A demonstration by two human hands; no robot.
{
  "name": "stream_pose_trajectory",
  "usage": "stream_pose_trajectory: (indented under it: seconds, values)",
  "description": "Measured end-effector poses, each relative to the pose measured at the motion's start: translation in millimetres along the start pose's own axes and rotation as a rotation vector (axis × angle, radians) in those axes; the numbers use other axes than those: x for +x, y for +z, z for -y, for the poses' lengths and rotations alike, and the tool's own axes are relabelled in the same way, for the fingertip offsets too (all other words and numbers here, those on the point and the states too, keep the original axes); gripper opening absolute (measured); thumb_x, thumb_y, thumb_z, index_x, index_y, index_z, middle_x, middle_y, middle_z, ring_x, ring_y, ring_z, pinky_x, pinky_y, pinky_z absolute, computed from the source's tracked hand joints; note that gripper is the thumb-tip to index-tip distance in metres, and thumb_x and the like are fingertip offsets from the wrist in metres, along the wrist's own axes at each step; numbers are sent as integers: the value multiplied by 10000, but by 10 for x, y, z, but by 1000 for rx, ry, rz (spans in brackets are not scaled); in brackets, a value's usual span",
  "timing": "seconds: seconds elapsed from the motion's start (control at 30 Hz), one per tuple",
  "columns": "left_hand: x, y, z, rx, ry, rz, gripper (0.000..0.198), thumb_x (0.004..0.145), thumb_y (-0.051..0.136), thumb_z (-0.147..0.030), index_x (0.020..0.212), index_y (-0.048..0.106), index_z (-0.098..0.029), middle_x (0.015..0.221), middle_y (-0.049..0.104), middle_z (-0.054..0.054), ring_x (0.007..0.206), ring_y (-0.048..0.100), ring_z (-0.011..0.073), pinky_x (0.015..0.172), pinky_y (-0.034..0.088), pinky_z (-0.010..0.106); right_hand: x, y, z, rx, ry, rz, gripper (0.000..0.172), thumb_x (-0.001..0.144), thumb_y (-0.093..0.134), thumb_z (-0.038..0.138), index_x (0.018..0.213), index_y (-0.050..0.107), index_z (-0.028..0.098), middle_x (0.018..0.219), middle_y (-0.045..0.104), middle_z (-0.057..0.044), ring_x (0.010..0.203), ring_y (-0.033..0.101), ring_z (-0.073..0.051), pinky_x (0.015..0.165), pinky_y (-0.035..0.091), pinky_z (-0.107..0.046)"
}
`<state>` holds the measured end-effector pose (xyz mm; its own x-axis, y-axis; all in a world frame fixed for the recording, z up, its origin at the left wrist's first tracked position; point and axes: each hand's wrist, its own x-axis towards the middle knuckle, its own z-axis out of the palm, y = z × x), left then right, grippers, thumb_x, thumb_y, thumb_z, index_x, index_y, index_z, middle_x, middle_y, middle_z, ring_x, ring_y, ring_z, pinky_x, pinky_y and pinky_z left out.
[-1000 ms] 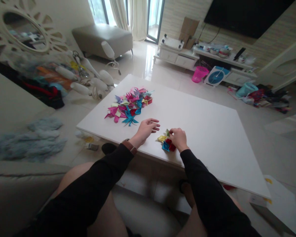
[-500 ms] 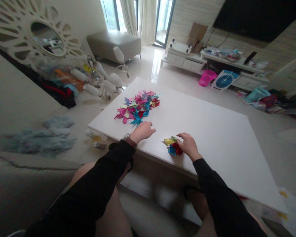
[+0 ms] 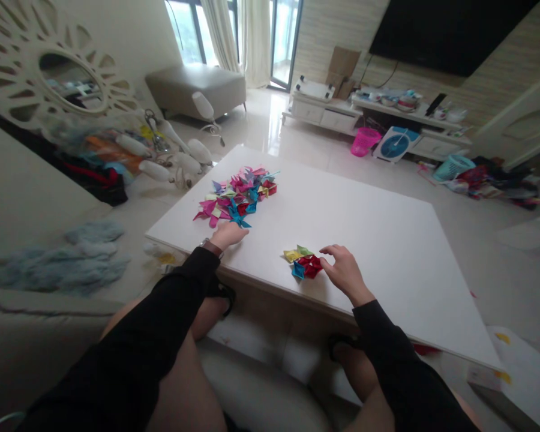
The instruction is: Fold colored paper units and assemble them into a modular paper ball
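My left hand is over the near left part of the white table, its fingers stretched out at the near edge of a blue folded-paper piece. That piece, with pointed tips, lies at the front of a pile of colourful origami in pink, purple, red and pale green. I cannot make out a grip on it. To the right, my right hand is open, thumb and fingers apart, beside a small group of folded papers: a yellow one, a green one, red ones and a blue one.
White lamp shades on a metal frame stand close to the table's far left corner. Grey fluffy cloth lies at left. Beyond the table are a pink basket, a blue-and-white fan and a teal basket.
My left hand has moved left to the blue paper at the pile's front. My right hand has drawn slightly away from the small group, showing more of the red papers. The view has shifted slightly.
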<state>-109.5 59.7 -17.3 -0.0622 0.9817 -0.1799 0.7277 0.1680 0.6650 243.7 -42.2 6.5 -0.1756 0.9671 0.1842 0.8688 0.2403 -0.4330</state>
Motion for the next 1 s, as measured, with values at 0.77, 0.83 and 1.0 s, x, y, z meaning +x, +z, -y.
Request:
stream_pose_trajectory:
  seconds: [0.77, 0.83, 1.0]
  values:
    - [-726, 347, -863, -71, 750, 386, 298, 865, 586, -313, 653, 688, -130, 635, 675, 37, 592, 546, 113, 611, 367, 232, 132, -76, 517, 402, -61, 130, 128, 914, 653, 253, 854, 743, 184, 836, 673, -46, 754, 616, -164, 714, 476, -294]
    - [-749, 314, -866, -59, 819, 368, 287, 864, 588, -281, 637, 681, -132, 630, 672, 37, 589, 544, 110, 629, 368, 233, 147, -4, 557, 489, -34, 225, 136, 892, 681, 284, 851, 763, 183, 807, 680, -36, 698, 601, -149, 666, 467, -280]
    - [-767, 250, -874, -72, 841, 345, 252, 850, 597, -242, 637, 682, -138, 633, 671, 39, 596, 558, 114, 639, 377, 236, 151, 131, 569, 647, 17, 314, 176, 851, 720, 343, 883, 795, 187, 822, 713, -41, 705, 604, -152, 650, 473, -277]
